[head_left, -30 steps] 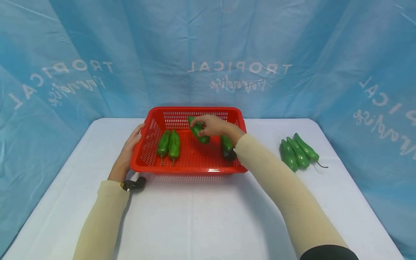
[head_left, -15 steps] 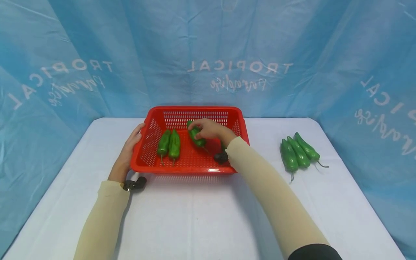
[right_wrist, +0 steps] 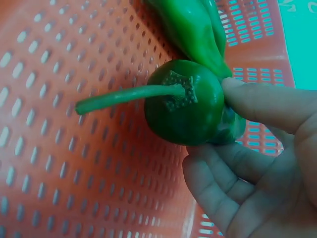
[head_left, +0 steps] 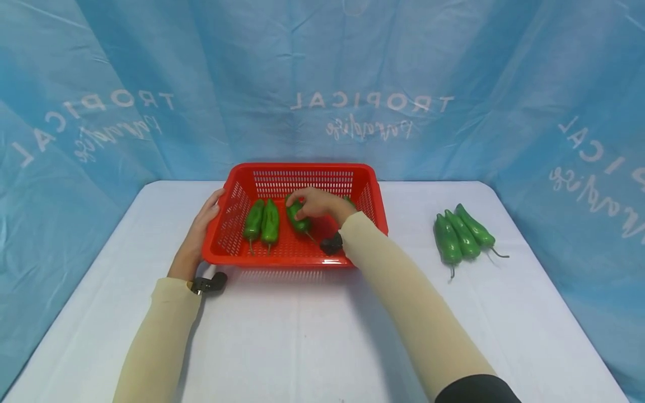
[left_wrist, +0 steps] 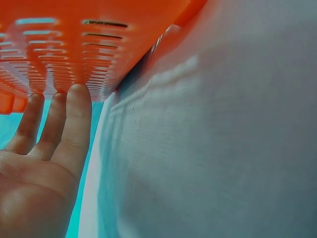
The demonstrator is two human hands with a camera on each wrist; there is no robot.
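Note:
My right hand point(head_left: 317, 202) reaches into a red plastic basket point(head_left: 282, 261) and pinches a green pepper point(head_left: 300, 224) between thumb and fingers. In the right wrist view the pepper point(right_wrist: 183, 106) points its stem toward the camera, above the slotted basket floor. Two green peppers point(head_left: 262, 221) lie side by side in the left part of the basket. Another pepper point(head_left: 349, 200) is mostly hidden behind my right wrist. My left hand point(head_left: 197, 229) rests against the basket's left side. The left wrist view shows its straight fingers point(left_wrist: 78, 114) touching the slotted wall from outside.
Several green peppers point(head_left: 461, 235) lie close together on the white tabletop point(head_left: 282, 336), right of the basket. A blue printed curtain point(head_left: 302, 73) hangs behind and along both sides of the table.
My right hand has moved left and slightly toward me inside the basket, carrying the pepper down nearer the left pair. My left hand has stayed against the basket.

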